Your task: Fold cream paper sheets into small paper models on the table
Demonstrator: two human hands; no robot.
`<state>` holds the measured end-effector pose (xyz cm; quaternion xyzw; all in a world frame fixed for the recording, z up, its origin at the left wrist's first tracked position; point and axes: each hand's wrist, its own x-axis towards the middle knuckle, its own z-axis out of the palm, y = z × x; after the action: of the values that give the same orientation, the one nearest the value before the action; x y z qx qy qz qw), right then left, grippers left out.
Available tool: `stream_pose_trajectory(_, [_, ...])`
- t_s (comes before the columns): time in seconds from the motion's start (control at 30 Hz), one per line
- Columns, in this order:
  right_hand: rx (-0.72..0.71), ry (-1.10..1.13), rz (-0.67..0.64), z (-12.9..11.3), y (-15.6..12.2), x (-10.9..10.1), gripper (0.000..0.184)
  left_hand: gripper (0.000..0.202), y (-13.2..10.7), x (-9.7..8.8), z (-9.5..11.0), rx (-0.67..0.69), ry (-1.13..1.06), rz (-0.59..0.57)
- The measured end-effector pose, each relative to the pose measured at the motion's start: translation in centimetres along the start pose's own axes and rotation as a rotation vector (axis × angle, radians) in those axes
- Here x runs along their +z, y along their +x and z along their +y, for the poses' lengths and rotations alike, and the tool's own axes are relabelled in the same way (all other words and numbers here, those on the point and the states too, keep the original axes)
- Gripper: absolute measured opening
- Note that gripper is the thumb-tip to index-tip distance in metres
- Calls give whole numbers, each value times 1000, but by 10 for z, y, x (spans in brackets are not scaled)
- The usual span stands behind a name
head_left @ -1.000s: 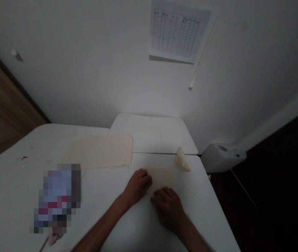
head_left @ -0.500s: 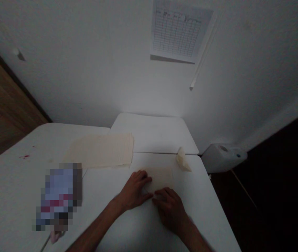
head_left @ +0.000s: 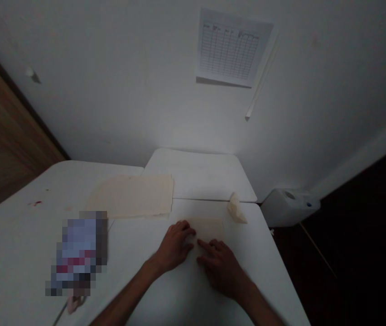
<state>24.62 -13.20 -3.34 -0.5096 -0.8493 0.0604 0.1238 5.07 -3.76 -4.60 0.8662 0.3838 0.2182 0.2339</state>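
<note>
A small, thin cream sheet point(head_left: 209, 222) lies flat on the white table, partly covered by my hands. My left hand point(head_left: 176, 244) rests at the sheet's left side, fingers bent over it and thumb apart from them. From the right comes my right hand point(head_left: 222, 267), its index finger stretched out onto the sheet and the thumb apart below; its other fingers are bent. Close behind the right hand stands a folded cream piece point(head_left: 236, 210). A stack of larger cream sheets point(head_left: 138, 194) lies to the left, beyond my left hand.
At the left of the white table point(head_left: 159, 294) is a blurred-out item point(head_left: 77, 249) with a pinkish thing point(head_left: 74, 302) below it. A printed chart point(head_left: 230, 47) hangs on the wall behind. A white plastic canister point(head_left: 281, 210) stands past the table's right edge.
My right index finger has stretched forward over the sheet, and my left thumb has drawn back from the right hand's fingertips. The view has shifted slightly.
</note>
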Motion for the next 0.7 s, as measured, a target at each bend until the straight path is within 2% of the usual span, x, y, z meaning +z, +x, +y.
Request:
stream_pose_trajectory(0.13, [-3, -16, -18, -1, 1, -4, 22, 34, -1, -1, 0, -23, -13, 26])
stream_pose_trajectory(0.3, [-2, -25, -28, -3, 1, -5, 23, 31, -2, 0, -2, -98, 73, 71])
stream_pose_trajectory(0.53, [33, 16, -97, -3, 1, -8, 22, 19, 1, -11, -18, -307, 264, 151])
stream_pose_trajectory(0.7, [54, 43, -120, -4, 1, -9, 21, 14, 3, -15, -21, -396, 351, 218])
